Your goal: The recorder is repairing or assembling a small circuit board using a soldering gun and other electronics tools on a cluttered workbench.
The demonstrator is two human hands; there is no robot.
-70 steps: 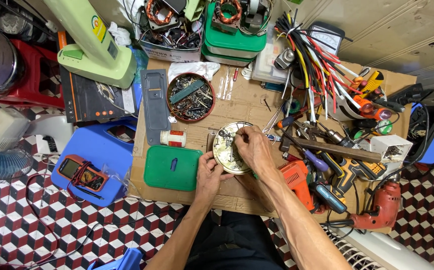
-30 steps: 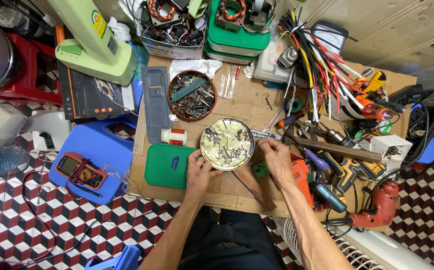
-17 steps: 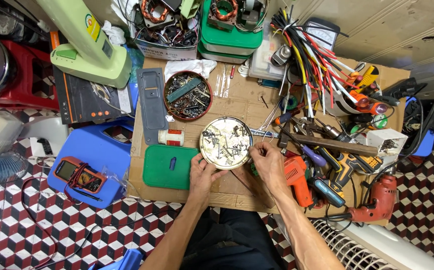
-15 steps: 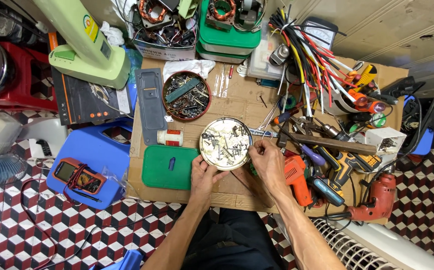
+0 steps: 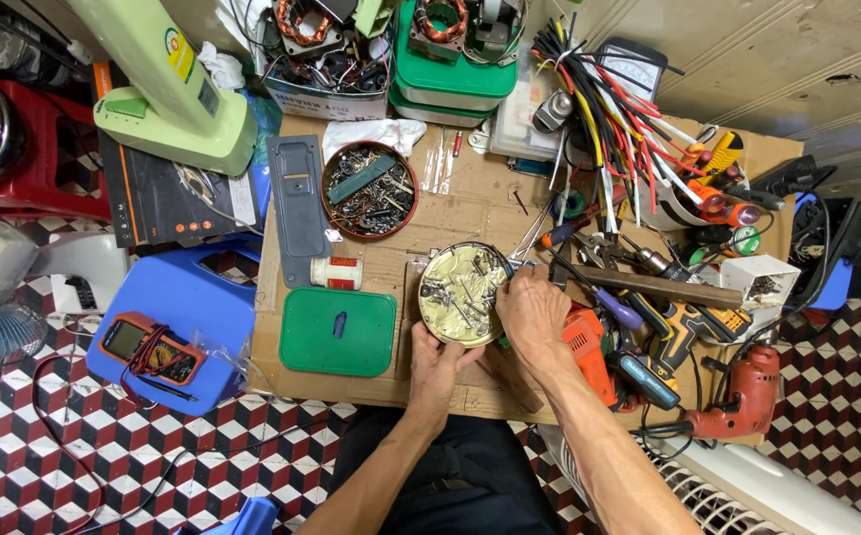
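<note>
A round gold tin (image 5: 462,292) filled with several screws and small metal parts sits on the cardboard-covered table (image 5: 381,386). My left hand (image 5: 438,367) grips the tin's near rim from below. At the tin's right rim lies my right hand (image 5: 533,312), fingers curled against the edge; whether they pinch a screw is hidden. A green lid (image 5: 338,331) lies flat just left of the tin.
A brown bowl of parts (image 5: 369,189), a small white bottle (image 5: 337,272) and a grey plate (image 5: 298,209) lie to the left. Screwdrivers, pliers, a wooden-handled hammer (image 5: 653,287), orange drills (image 5: 738,401) and coloured wires (image 5: 614,109) crowd the right. A multimeter (image 5: 148,349) rests on a blue stool.
My right hand has come up from the table's near edge to the tin's right rim. My left hand has stayed on the tin's near rim.
</note>
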